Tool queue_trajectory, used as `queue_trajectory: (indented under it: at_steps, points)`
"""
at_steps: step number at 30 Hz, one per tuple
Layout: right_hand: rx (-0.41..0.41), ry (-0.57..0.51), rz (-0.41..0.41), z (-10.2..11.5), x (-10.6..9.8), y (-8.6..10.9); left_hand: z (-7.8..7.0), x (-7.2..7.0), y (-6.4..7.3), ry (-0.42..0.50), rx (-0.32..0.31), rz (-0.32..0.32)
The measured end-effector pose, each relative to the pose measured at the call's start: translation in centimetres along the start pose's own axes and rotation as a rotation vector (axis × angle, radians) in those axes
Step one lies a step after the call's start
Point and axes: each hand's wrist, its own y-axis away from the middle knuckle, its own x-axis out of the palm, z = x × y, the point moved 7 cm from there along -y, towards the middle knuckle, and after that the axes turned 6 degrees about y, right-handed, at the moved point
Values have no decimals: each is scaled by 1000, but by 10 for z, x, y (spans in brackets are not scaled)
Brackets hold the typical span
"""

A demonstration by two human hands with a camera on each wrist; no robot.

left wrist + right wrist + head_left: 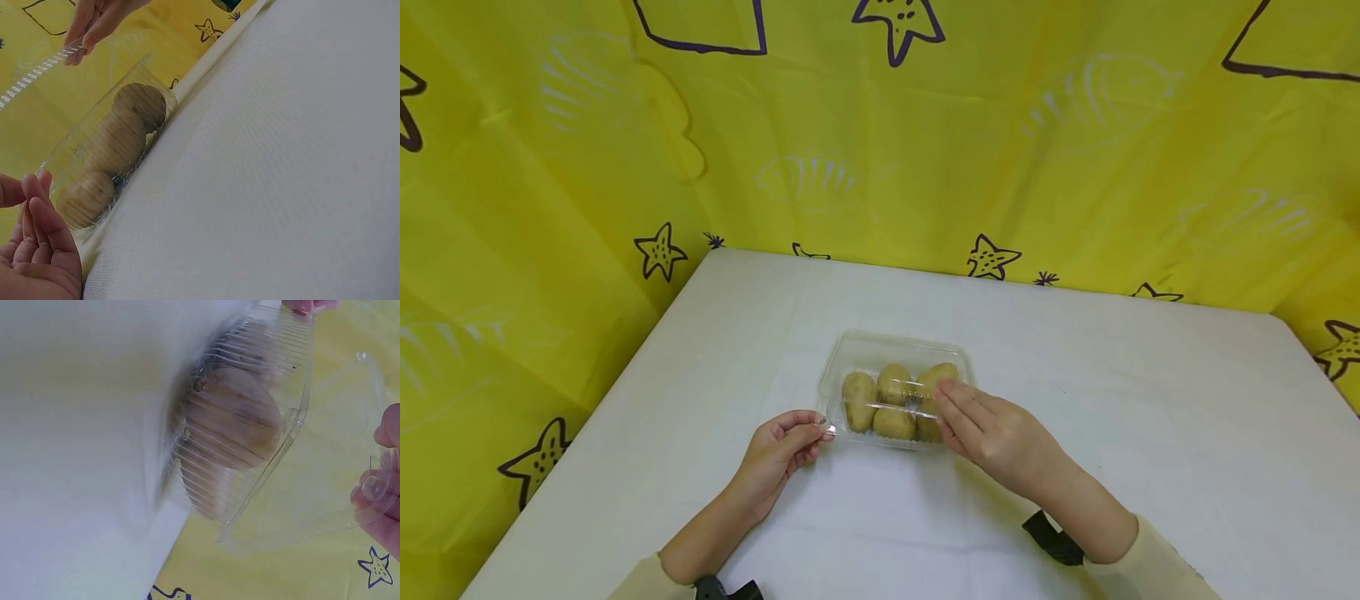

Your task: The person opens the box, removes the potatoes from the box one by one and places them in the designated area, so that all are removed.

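A clear plastic clamshell box [303, 406] with several potatoes [894, 423] in it sits on the white-covered table. Its transparent lid [377, 387] is tilted up from the base, hinged along the far side. My left hand [786, 454] pinches the near left corner of the base between thumb and fingers. Toward the right, my right hand [992, 433] grips the raised lid's near edge, and in the right wrist view its fingertips [369, 487] show through the plastic. The right hand covers part of the rightmost potatoes in the head view.
The white tablecloth [1120, 400] spreads around the box. A yellow curtain [880, 125] with starfish and fish drawings stands along the table's back and left edges. Dark straps [1054, 540] sit at both wrists.
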Motion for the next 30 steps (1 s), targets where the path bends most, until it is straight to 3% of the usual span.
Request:
queue_trajectory:
  at_steps: [5,12,16,22,30]
  points:
    - [67,-140,-32,-12,-2,-2,0,-1,0,-1,-4,8]
    - [314,-445,-92,-54,3,2,0,-1,1,-10,-2,26]
    - [445,-534,-91,-74,12,5,1,0,1,-13,-9,29]
    - [624,-650,-152,-93,23,7,1,0,2,-19,-14,15]
    - [779,-834,-157,-107,42,14,-1,-1,1,-15,-4,32]
